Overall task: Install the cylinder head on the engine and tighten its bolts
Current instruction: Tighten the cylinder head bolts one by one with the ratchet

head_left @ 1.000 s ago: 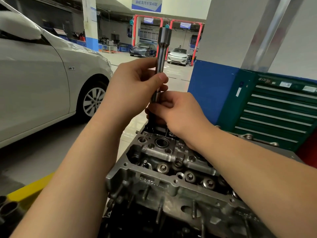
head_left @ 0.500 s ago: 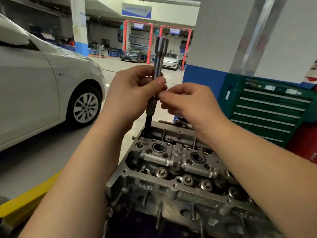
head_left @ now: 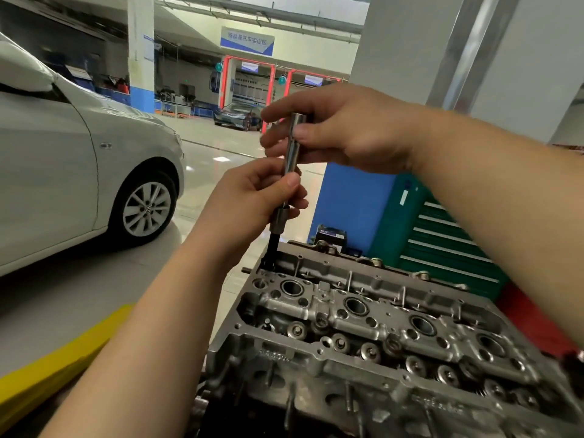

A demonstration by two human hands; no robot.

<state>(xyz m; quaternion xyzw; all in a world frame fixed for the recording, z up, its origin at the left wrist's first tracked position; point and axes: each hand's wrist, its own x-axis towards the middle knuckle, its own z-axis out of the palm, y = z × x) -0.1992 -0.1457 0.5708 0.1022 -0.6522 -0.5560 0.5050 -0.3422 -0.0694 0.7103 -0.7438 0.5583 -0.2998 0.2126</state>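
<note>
Two hands on one upright metal extension bar (head_left: 291, 159): the left hand (head_left: 252, 197) pinches its lower shaft as before, while the right hand (head_left: 341, 131) has climbed from low on the bar to curl round its top end, so likely spinning a bolt down by hand, with final tightening still ahead. The bar's dark tip sits in the far-left corner of the cylinder head (head_left: 379, 327), already seated on the engine. Room, left to right: silver car (head_left: 79, 159), glossy floor, yellow strip (head_left: 57, 368), blue-and-white pillar, green tool cabinet (head_left: 442, 241).
</note>
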